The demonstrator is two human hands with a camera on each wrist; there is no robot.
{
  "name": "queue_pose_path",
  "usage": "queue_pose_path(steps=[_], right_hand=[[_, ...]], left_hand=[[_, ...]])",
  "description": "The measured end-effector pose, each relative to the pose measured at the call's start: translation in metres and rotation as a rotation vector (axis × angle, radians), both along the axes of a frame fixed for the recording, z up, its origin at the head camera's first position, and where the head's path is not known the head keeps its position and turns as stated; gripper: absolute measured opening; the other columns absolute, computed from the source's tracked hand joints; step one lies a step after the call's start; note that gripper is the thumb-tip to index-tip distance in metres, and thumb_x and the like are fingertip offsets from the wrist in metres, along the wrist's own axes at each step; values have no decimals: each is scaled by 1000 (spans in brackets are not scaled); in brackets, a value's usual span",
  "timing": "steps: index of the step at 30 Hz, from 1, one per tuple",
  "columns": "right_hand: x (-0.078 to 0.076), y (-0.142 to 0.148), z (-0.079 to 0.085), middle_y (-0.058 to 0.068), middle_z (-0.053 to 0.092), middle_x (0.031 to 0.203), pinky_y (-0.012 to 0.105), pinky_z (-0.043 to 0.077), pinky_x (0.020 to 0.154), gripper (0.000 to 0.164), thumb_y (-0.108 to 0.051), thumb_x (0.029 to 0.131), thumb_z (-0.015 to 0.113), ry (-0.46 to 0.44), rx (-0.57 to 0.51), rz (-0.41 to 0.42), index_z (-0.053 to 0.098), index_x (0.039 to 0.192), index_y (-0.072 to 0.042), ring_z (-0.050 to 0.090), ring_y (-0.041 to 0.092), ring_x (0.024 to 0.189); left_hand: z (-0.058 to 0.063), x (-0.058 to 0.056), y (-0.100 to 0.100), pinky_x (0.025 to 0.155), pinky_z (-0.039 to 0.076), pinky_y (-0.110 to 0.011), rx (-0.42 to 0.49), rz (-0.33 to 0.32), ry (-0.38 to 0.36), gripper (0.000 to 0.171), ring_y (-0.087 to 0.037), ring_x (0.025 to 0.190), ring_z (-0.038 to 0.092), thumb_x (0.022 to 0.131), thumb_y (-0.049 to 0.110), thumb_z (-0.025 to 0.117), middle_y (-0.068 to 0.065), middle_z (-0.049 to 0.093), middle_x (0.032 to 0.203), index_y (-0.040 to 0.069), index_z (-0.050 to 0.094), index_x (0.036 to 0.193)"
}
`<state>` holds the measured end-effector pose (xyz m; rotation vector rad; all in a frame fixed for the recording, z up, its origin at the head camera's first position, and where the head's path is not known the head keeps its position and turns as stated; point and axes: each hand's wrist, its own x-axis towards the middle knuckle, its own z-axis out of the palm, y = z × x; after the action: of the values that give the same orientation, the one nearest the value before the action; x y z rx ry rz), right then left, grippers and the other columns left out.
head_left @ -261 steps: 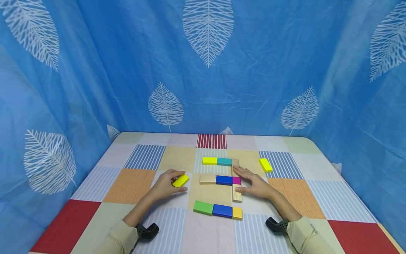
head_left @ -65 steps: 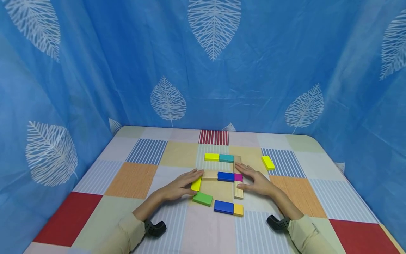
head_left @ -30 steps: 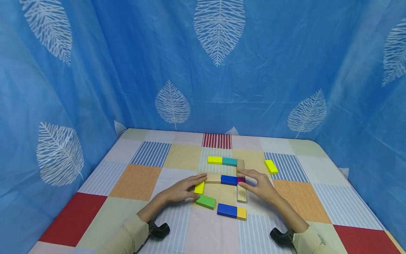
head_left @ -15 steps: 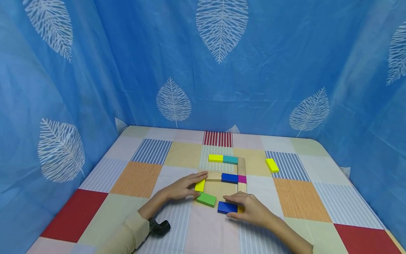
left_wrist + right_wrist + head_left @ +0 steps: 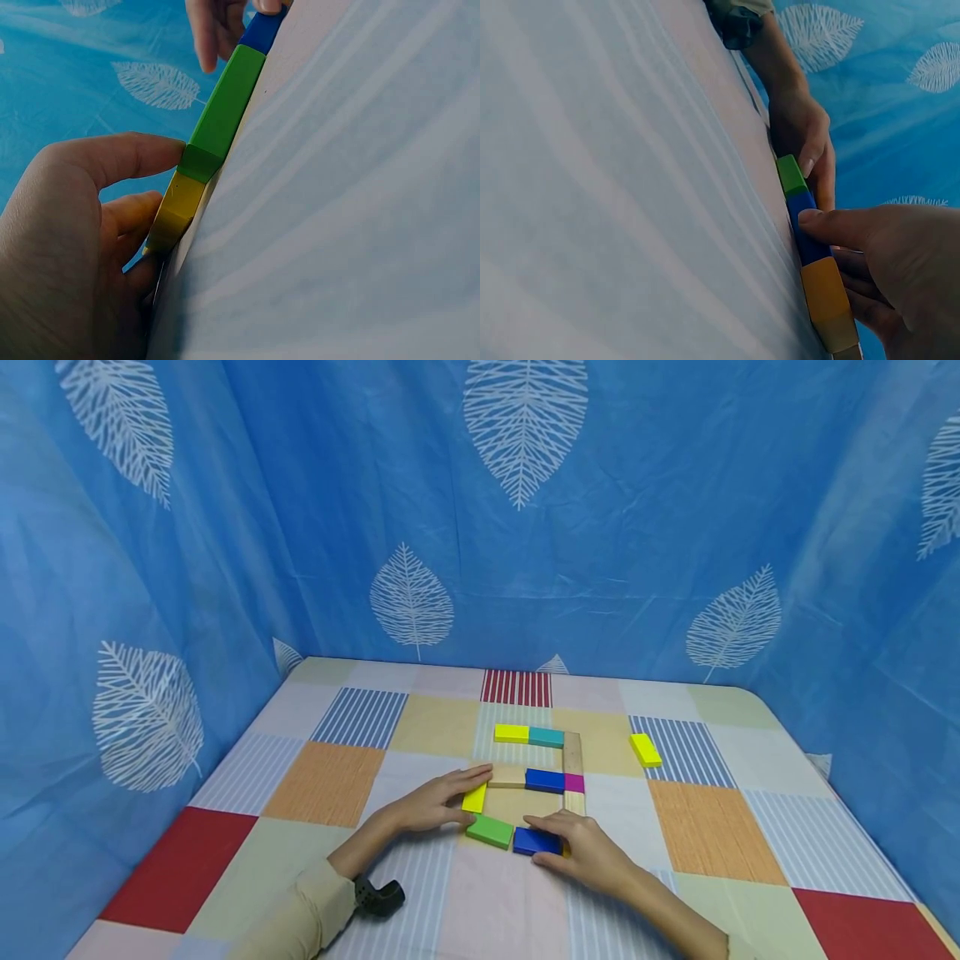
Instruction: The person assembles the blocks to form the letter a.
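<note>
My left hand (image 5: 431,802) rests at the left of the layout, fingers extended over the far end of a yellow block (image 5: 474,798) and thumb touching the corner of a green block (image 5: 225,105). My right hand (image 5: 588,852) pinches a blue block (image 5: 536,841) between thumb and fingers; an orange-yellow block (image 5: 827,292) adjoins it, mostly hidden in the head view. The green block (image 5: 490,831) lies just left of the blue one, a slight gap between them in the head view.
Farther back, a wooden block (image 5: 507,777), another blue block (image 5: 544,781) and a magenta block (image 5: 573,783) form a row. A yellow block (image 5: 512,733) and teal block (image 5: 546,737) meet a wooden block (image 5: 572,752). A separate yellow block (image 5: 645,750) lies at right.
The left hand brought a yellow block to the layout, and the green block shifted up against it. The right hand moved from the wooden pieces to the near blue block, which shifted slightly away from me.
</note>
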<state>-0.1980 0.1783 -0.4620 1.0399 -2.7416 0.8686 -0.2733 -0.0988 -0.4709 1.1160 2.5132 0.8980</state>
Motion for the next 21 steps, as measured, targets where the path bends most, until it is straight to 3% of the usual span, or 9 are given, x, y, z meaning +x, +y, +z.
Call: queue_pose_path(steps=[21], right_hand=[[-3,-2,-6,-4,64,108,32,50,82,41,-28,82,70,36,-55,1,64,119,-11,58,9,97]], left_hand=[[2,1,0,109,16,-48,-12,16,-9,68,-17,138,15,86,38,52,13,16,151,19,26,147]])
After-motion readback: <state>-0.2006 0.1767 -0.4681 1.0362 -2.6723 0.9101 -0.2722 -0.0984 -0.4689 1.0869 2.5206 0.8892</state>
